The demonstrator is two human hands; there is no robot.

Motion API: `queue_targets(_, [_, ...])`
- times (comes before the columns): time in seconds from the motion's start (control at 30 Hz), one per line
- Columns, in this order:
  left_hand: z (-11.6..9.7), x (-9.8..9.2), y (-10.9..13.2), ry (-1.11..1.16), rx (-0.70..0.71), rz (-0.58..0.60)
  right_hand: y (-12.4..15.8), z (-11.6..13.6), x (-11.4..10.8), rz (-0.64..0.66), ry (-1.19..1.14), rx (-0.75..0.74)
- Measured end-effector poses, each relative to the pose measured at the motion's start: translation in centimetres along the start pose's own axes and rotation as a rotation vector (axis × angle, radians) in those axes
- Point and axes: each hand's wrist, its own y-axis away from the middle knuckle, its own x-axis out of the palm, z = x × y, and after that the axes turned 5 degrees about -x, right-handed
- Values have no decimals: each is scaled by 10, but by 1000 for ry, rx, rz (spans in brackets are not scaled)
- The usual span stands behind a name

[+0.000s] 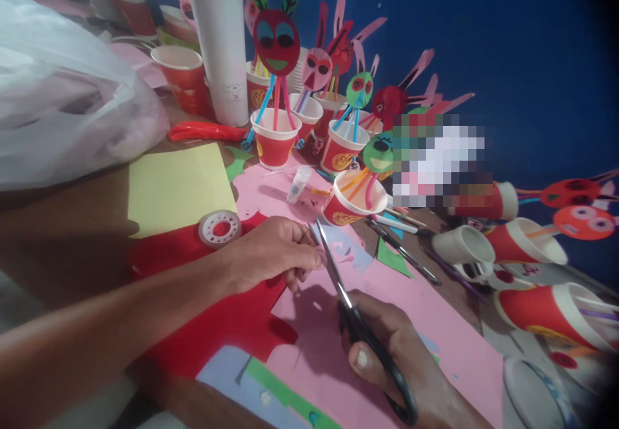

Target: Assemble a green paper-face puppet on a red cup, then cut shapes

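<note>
In the head view, my right hand (391,339) is closed round the black handles of a pair of scissors (341,284). The slightly parted blades point up and left, towards my left hand (285,248). My left hand is pinched close beside the blades; whatever is between its fingertips is too small to make out. Under both hands lies pink paper (435,319), with red paper (193,329) below my left forearm. Scraps of pale blue paper (355,248) and green paper (394,259) lie just past the blades.
Paper cups (275,142) holding straws with paper faces line the back and right. A tape roll (220,229) rests near yellow paper (181,184). A white tumbler (220,48), plastic bag (68,93), mug (461,248) and pens (406,251) surround the work area.
</note>
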Motion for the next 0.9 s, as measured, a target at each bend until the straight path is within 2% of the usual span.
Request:
queue_targets(0.4, [7,-2,1,-24,29,72,1,-9,2,-79,-35,-33])
queue_targets(0.9, [6,1,0,-48,25,-1,1,-8,5,-46,-76,-25])
